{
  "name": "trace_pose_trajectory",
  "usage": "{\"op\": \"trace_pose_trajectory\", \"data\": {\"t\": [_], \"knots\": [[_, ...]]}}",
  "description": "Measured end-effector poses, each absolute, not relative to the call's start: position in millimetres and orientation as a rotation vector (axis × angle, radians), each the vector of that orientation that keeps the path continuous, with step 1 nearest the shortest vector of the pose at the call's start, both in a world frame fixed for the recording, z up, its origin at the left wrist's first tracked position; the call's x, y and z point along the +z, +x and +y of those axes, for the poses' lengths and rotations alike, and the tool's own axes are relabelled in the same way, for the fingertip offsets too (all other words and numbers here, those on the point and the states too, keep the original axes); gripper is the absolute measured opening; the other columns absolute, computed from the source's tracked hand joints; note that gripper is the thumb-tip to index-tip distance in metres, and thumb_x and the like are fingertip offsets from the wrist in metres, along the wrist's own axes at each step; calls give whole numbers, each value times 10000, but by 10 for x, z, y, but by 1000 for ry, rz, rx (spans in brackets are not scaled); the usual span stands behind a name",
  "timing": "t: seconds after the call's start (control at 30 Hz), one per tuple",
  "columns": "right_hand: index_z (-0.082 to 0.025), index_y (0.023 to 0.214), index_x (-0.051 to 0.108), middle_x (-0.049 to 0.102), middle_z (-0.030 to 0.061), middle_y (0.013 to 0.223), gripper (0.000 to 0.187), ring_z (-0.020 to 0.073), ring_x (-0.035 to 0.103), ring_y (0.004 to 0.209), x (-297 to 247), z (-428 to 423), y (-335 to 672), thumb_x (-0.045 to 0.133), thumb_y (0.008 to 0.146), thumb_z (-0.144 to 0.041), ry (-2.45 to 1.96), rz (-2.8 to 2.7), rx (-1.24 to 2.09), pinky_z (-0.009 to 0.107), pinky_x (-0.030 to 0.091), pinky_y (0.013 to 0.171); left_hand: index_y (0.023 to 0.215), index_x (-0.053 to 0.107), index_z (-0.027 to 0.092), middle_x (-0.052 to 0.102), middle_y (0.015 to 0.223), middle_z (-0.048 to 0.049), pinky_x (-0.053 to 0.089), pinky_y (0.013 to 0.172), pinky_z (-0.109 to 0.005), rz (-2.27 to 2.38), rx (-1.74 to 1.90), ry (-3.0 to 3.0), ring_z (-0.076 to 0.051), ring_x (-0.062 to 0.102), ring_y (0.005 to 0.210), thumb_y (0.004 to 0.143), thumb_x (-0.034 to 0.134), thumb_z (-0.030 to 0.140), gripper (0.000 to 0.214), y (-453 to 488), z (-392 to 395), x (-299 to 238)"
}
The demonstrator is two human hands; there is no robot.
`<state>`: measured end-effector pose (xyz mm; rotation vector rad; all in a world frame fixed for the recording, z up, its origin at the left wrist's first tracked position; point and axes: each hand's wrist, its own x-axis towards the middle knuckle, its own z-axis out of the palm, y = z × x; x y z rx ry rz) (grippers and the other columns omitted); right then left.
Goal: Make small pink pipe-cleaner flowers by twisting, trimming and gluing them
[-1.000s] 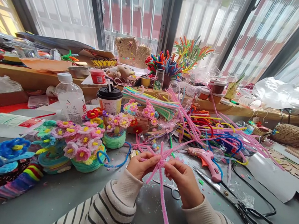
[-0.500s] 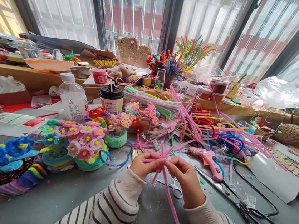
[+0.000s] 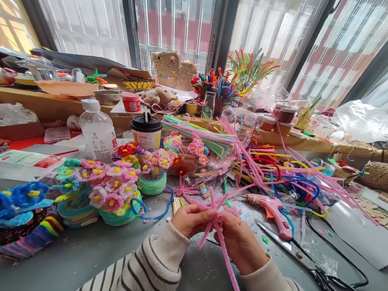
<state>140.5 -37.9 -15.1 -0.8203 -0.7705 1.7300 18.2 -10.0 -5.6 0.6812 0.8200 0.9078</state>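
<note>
Pink pipe cleaners [image 3: 228, 259], crossed at a centre with arms sticking out several ways, are held between my two hands above the grey table. My left hand [image 3: 190, 219] pinches them near the crossing from the left. From the right, my right hand [image 3: 241, 242] grips close to the same spot, its fingertips partly hidden behind the strands. One long strand hangs down toward me past my right wrist. Behind my hands lies another pink pipe-cleaner piece [image 3: 185, 190]. Small scissors beneath are mostly covered by my right hand.
Right of my hands lie a pink glue gun [image 3: 273, 213] and large black-handled scissors [image 3: 307, 261]. Pipe-cleaner flowers [image 3: 114, 185] stand to the left, near a bottle [image 3: 97, 130] and a lidded cup [image 3: 146, 133]. Loose pipe cleaners [image 3: 262, 160] heap behind.
My right hand has turned and closed in around the crossing. The long hanging strand now reaches lower and further right. The small scissors have become mostly hidden.
</note>
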Motion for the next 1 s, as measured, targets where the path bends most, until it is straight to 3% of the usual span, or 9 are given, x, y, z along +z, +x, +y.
{"op": "trace_pose_trajectory", "data": {"t": [0.2, 0.5, 0.73, 0.87, 1.0], "knots": [[-161, 556, 562, 418, -18, 489, 261, 109, 384, 515, -195, -381, 1378, 620, 559, -415, -812, -851, 1719, 246, 316, 509, 545, 602, 82, 624, 498, -47, 453, 545, -276, 794, 896, 705, -156, 583, 477, 396, 735, 258, 266, 164, -80, -125], [-156, 522, 498, 383, -51, 470, 241, 59, 322, 458, -179, -327, 1460, 661, 536, -332, -841, -837, 1705, 197, 271, 460, 537, 579, 114, 611, 489, -26, 414, 486, -202, 719, 867, 666, -105, 556, 449, 445, 719, 257, 220, 179, -97, -105], [-185, 638, 586, 424, -35, 536, 148, 64, 364, 480, -221, -276, 1496, 617, 596, -324, -832, -645, 1635, 196, 335, 472, 699, 640, 136, 633, 679, -46, 424, 576, -218, 734, 896, 683, -131, 575, 632, 443, 715, 261, 295, 186, -114, -50], [-183, 639, 598, 497, -18, 601, 149, 67, 400, 497, -237, -274, 1483, 646, 563, -302, -851, -621, 1606, 197, 342, 478, 623, 624, 131, 611, 559, -21, 412, 528, -218, 805, 901, 736, -106, 555, 510, 412, 725, 272, 273, 219, -109, -92], [-161, 608, 577, 464, -38, 518, 213, 50, 363, 450, -218, -282, 1464, 644, 557, -357, -898, -722, 1561, 182, 296, 446, 579, 603, 120, 579, 465, -2, 402, 499, -228, 838, 881, 776, -93, 520, 431, 405, 719, 315, 286, 209, -93, -115]]}}
